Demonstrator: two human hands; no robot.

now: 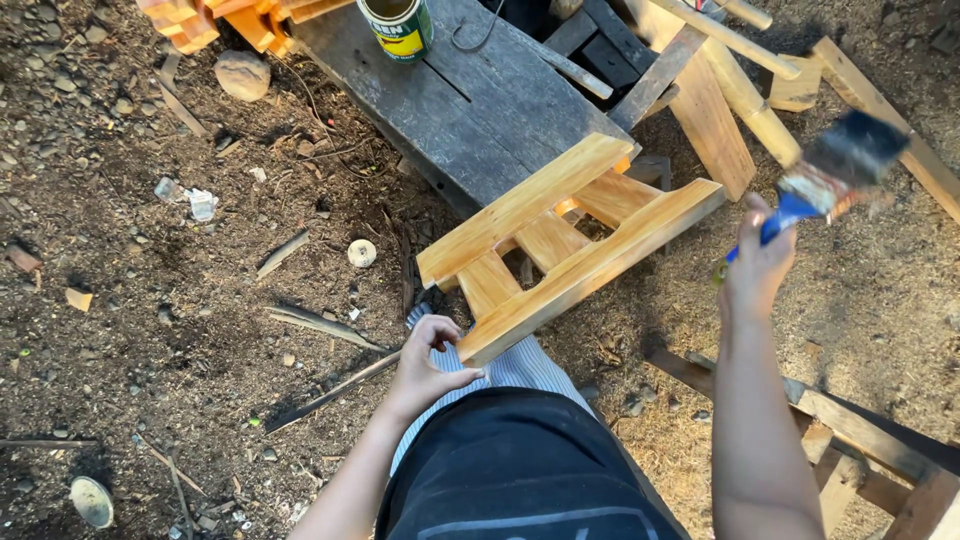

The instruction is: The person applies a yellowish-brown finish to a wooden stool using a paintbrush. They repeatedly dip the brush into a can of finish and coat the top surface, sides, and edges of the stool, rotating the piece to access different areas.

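Glossy yellow-brown wooden frame (560, 245), built of two long rails joined by short slats, lies tilted across the middle of the frame, its upper end resting on a grey weathered plank (470, 100) and its lower end down by the person's lap. Far left, the ground is dark soil (120, 300) strewn with pebbles, twigs and wood scraps; a rounded tan stone (242, 75) sits at the upper left, and a small pale disc (362, 253) lies left of centre. Near the top edge, a green and yellow tin can (397, 25) stands open on the grey plank. Below centre, the left hand (428, 365) grips the lower corner of the frame, thumb on top and fingers curled under the rail end. Beneath it shows a striped cloth (520, 368) and dark clothing at the bottom edge. To the right, the right hand (757, 265) is closed around the blue handle of a wide paintbrush (835, 165), held raised clear of the frame, its dark bristles blurred. Bare timber pieces (715, 110) lie at the upper right, more at the lower right.
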